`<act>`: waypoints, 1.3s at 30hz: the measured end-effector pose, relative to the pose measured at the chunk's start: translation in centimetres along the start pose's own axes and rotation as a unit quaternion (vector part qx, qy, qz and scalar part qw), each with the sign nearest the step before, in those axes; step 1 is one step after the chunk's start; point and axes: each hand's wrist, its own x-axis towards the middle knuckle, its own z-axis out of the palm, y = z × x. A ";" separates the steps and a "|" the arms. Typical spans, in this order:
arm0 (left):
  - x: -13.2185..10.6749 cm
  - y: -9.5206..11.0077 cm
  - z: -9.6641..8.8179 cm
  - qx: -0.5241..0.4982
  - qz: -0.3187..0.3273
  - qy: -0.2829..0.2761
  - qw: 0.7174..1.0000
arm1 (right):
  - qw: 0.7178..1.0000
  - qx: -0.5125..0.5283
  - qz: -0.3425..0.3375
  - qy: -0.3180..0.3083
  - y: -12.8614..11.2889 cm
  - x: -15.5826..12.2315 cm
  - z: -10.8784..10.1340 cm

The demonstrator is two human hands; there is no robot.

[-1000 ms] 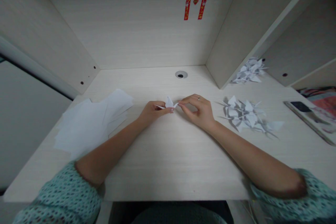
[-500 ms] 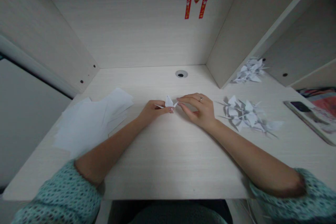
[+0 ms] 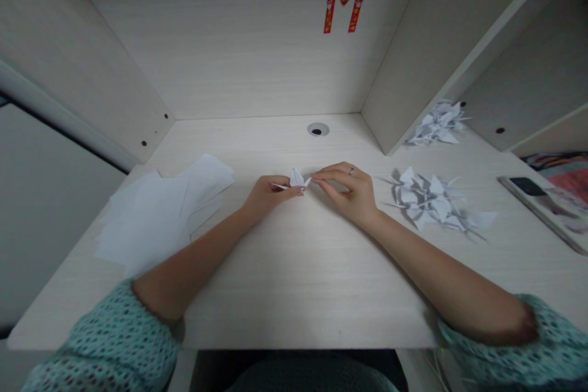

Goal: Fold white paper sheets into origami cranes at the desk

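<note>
A small white folded paper crane [image 3: 296,177] is held just above the desk in front of me. My left hand [image 3: 270,193] pinches its body between thumb and fingers, with one thin point sticking out to the left. At the crane's right end, my right hand [image 3: 350,191] has thumb and index finger pressed together on the narrow tip. A ring sits on one finger of that hand. The fingers partly hide the crane's lower body.
Loose white paper sheets [image 3: 151,211] lie on the left of the desk. Several folded paper cranes [image 3: 429,199] are heaped at right, with another pile of cranes [image 3: 440,124] behind by the partition [image 3: 413,61]. A phone [image 3: 542,208] rests at far right.
My right thumb and index finger have closed together on the crane's right tip; they were slightly apart before. The left hand keeps its hold, nearly still.
</note>
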 end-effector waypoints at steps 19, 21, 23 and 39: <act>-0.2 -0.2 0.4 0.084 0.007 0.054 0.995 | 0.987 0.073 0.134 -0.049 0.4 0.7 -0.1; -0.2 -0.2 0.4 0.089 0.006 0.053 0.995 | 0.978 0.109 0.174 -0.047 0.3 0.7 0.1; -0.3 -0.1 0.4 0.093 0.010 0.049 0.994 | 0.967 0.141 0.207 -0.045 0.3 0.7 0.3; -0.2 0.0 0.2 0.105 0.026 0.035 0.994 | 0.914 0.273 0.301 -0.011 0.2 0.3 1.0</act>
